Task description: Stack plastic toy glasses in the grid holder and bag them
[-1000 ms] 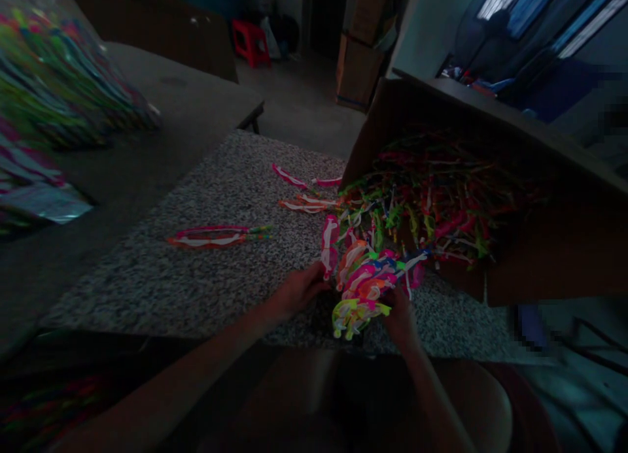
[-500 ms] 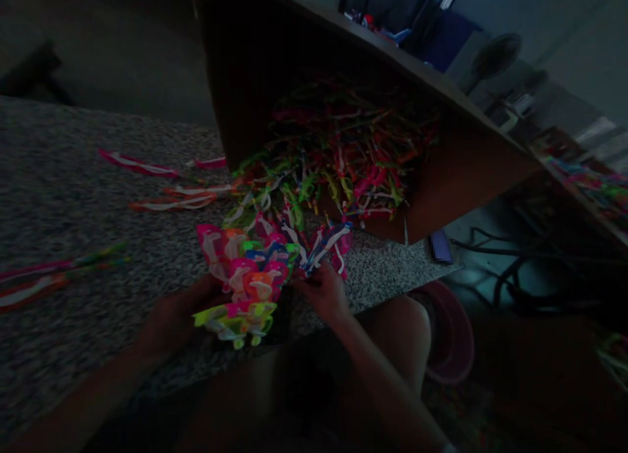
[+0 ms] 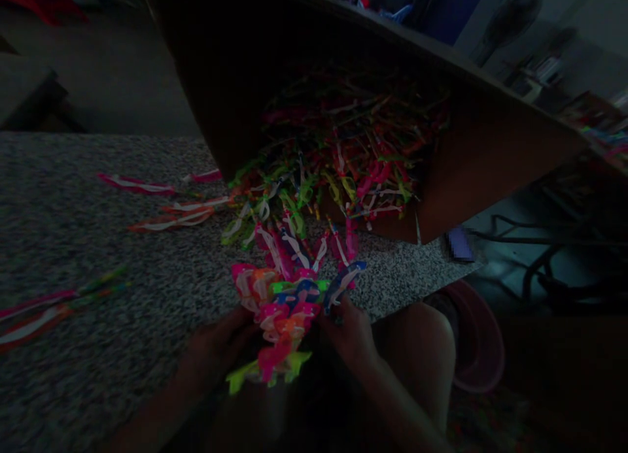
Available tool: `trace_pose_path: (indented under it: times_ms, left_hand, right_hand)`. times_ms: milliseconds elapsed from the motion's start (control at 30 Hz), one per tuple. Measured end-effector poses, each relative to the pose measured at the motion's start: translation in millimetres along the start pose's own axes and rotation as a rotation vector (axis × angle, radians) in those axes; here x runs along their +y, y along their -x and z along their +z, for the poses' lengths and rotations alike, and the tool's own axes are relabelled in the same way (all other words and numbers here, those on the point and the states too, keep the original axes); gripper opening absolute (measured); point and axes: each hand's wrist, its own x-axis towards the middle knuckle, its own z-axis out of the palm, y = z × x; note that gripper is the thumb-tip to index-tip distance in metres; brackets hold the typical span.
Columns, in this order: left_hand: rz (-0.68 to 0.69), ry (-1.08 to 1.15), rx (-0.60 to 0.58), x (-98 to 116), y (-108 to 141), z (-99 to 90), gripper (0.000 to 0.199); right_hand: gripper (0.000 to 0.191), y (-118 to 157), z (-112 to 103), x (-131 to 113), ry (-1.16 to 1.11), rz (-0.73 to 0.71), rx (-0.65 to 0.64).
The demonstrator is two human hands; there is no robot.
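Note:
A bunch of bright plastic pieces (image 3: 289, 316) in pink, orange, blue, green and yellow, with whitish parts, is held low above my lap. My left hand (image 3: 218, 342) is closed round the bunch from the left, its fingertips partly hidden behind it. At the bunch's right side, my right hand (image 3: 350, 329) pinches a blue plastic piece (image 3: 343, 284) with a white strip. Just beyond the hands, more pink and white pieces (image 3: 272, 247) lie on the speckled stone surface (image 3: 161, 263). The dim light hides exactly what kind of pieces these are.
A big cardboard box (image 3: 475, 159) lies on its side, with a heap of similar pieces (image 3: 338, 159) spilling out. Loose pink and orange strips (image 3: 181, 219) lie at left. A pink basin (image 3: 483, 348) stands by my knee, and a phone-like object (image 3: 460, 244) rests at the surface's corner.
Both hands and the bunch have come down and to the right in the picture, as the view has shifted a little. The blue piece stands closer beside the bunch.

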Motion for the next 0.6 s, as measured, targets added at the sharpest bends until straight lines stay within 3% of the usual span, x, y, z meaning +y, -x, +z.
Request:
trace_pose_path:
  times_ms: [133, 233, 367, 500, 600]
  left_hand:
    - [0.178, -0.015, 0.044, 10.2, -8.8, 3.6, 0.025]
    - [0.14, 0.017, -0.007, 7.1, -8.7, 5.1, 0.024]
    - [0.136, 0.095, -0.042, -6.9, -4.4, 9.5, 0.025]
    - [0.146, 0.075, -0.091, -10.4, -9.8, 9.3, 0.024]
    - [0.145, 0.05, -0.207, -6.9, -19.2, -1.9, 0.025]
  right_hand:
    - [0.024, 5.2, -5.1, 6.6, 0.059, -0.076, 0.004]
    - [0.011, 9.2, -4.6, 11.0, 0.234, -0.207, 0.122]
    - [0.018, 8.9, 1.3, 11.8, 0.363, -0.376, 0.196]
    - [0.023, 5.3, 10.5, 10.2, 0.374, -0.347, 0.195]
    - [0.027, 4.7, 0.4, 12.6, 0.373, -0.319, 0.126]
